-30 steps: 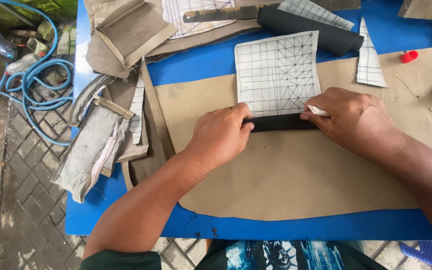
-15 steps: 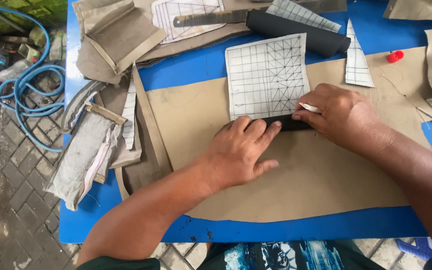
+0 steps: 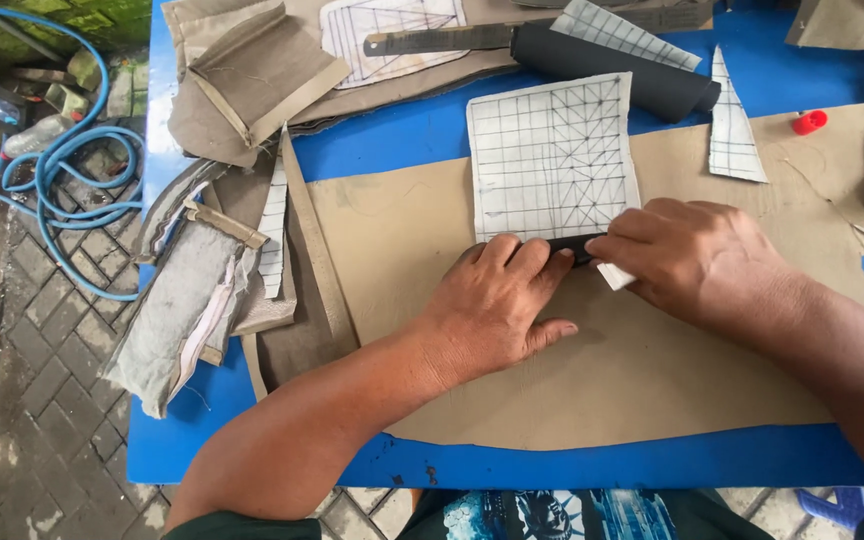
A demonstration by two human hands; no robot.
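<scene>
A large tan leather sheet [image 3: 592,390] lies on the blue table [image 3: 252,430]. On it rests a square paper pattern [image 3: 552,155] drawn with a grid of lines. A black strip [image 3: 574,245] lies along the pattern's lower edge, mostly hidden by both hands. My left hand [image 3: 497,305] lies flat with its fingers pressing on the strip. My right hand [image 3: 697,260] touches the strip's right part and pinches a small white marking piece [image 3: 615,276], its tip on the leather.
A black roll [image 3: 617,65] and a metal ruler [image 3: 437,40] lie at the back. Tan scraps [image 3: 252,70] and folded pieces [image 3: 182,310] pile up at the left. A triangular pattern [image 3: 732,125] and a red cap [image 3: 809,122] lie right. A blue hose [image 3: 62,170] lies on the paving.
My left hand slid right along the black strip and now covers most of it. My right hand turned so the white piece points down onto the leather below the strip.
</scene>
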